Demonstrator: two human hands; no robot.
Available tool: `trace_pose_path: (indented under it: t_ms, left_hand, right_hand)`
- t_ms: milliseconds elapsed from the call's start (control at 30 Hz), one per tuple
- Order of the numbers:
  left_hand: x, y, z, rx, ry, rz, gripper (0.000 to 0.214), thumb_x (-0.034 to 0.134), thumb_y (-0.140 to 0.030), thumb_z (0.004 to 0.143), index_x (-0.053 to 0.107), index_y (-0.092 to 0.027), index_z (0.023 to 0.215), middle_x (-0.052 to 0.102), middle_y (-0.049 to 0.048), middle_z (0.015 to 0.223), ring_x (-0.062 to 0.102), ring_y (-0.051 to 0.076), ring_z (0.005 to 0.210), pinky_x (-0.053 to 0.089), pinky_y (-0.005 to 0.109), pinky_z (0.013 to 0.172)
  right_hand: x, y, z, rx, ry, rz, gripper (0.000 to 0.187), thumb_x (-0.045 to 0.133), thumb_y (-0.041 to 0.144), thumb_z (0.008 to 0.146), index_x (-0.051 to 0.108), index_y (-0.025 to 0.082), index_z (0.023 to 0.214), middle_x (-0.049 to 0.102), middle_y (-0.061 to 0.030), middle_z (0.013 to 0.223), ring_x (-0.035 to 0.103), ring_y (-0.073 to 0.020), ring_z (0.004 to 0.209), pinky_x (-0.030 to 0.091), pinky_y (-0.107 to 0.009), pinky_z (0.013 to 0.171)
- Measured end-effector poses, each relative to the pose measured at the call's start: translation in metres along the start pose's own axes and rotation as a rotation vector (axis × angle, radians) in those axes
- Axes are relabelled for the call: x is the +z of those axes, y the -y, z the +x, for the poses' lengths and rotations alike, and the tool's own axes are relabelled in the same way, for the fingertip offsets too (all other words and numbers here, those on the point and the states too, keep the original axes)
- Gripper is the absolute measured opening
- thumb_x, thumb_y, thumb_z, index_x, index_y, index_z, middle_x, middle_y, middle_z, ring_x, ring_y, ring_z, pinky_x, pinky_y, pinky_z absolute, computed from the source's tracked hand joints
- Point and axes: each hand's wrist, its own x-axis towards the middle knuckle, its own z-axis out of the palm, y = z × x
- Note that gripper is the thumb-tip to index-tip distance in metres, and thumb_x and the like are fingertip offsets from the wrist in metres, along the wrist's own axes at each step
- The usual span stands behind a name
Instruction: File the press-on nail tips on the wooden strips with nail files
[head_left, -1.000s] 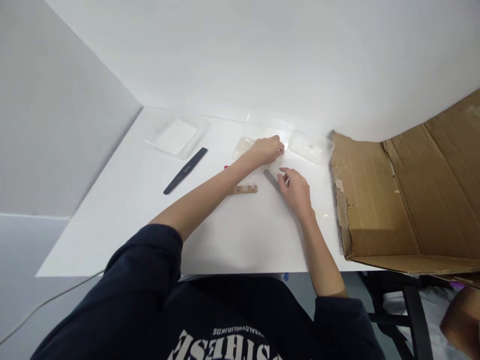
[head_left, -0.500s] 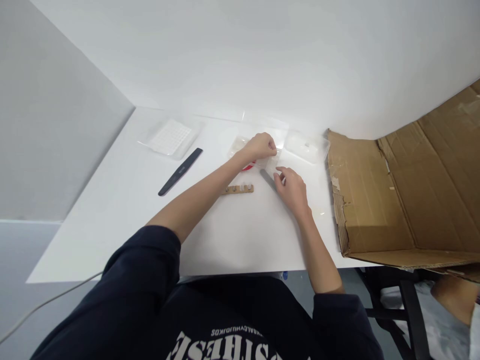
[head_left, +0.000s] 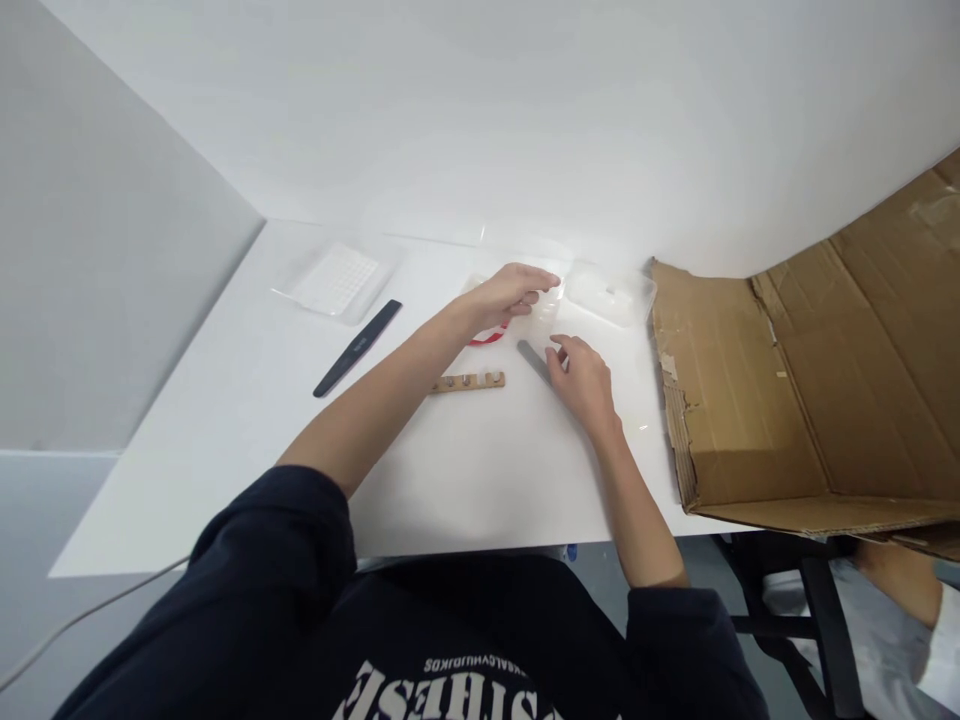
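- Since the earlier frame my left hand [head_left: 506, 298] has slid forward and its fingers have straightened, uncovering more of a red strip [head_left: 487, 340] beside my wrist.
- My left fingers lie spread and apart over a clear plastic piece [head_left: 544, 318]; I cannot tell whether they grip it.
- My right hand [head_left: 583, 385] sits curled just below that piece, right beside a grey nail file [head_left: 533, 360]. I cannot tell whether it is clamped on anything.
- The clear plastic piece lies between my hands, on the white table [head_left: 480, 480].
- A clear plastic box [head_left: 609, 295] sits just beyond my right hand, and a wooden strip with small knobs [head_left: 469, 382] lies under my left forearm's reach.
- Farther left are a black nail file [head_left: 358, 348] and a clear tray with a white grid [head_left: 336, 282].
- A cardboard box [head_left: 750, 400] stands open on the right, and another person's arm [head_left: 898, 585] shows beyond it.
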Motion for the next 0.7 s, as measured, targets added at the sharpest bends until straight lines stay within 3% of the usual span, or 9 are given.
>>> trace_pose_path:
  t_ms: [133,267,400,700]
  left_hand:
    - [0.011,-0.026,-0.049,0.092,0.114,-0.282,0.026,0.062,-0.041,0.1,0.061,-0.02,0.085,0.061,0.0052,0.094,0.033,0.007,0.058,0.023,0.026,0.046]
    - [0.028,-0.053,-0.093,0.093,0.046,-0.298,0.031,0.061,-0.049,0.101,0.06,-0.021,0.087,0.065,0.0043,0.097,0.044,0.008,0.061,0.028,0.024,0.046]
    - [0.039,-0.077,-0.123,0.136,0.032,-0.387,0.028,0.06,-0.043,0.102,0.061,-0.02,0.086,0.067,0.0032,0.097,0.038,0.005,0.054,0.026,0.022,0.041]
    - [0.042,-0.074,-0.151,0.365,0.119,-0.522,0.024,0.071,-0.042,0.098,0.066,-0.019,0.092,0.072,0.0026,0.087,0.032,0.003,0.046,0.025,0.02,0.036]
  right_hand:
    - [-0.002,0.001,0.0,0.018,0.008,0.009,0.034,0.049,0.036,0.108,0.069,0.025,0.133,0.075,-0.0063,0.105,0.069,-0.0227,0.098,0.049,-0.033,0.079]
    - [-0.005,0.004,0.0,0.018,0.014,-0.002,0.032,0.049,0.035,0.107,0.068,0.025,0.132,0.075,-0.0051,0.107,0.067,-0.0211,0.093,0.047,-0.033,0.078]
    - [-0.009,0.009,-0.002,0.036,0.019,-0.019,0.031,0.049,0.034,0.107,0.069,0.024,0.128,0.076,-0.0068,0.109,0.067,-0.0221,0.094,0.046,-0.032,0.078]
    - [-0.009,0.006,-0.005,0.026,0.01,0.107,0.031,0.048,0.037,0.107,0.071,0.022,0.12,0.074,-0.01,0.104,0.065,-0.0253,0.096,0.047,-0.036,0.08]
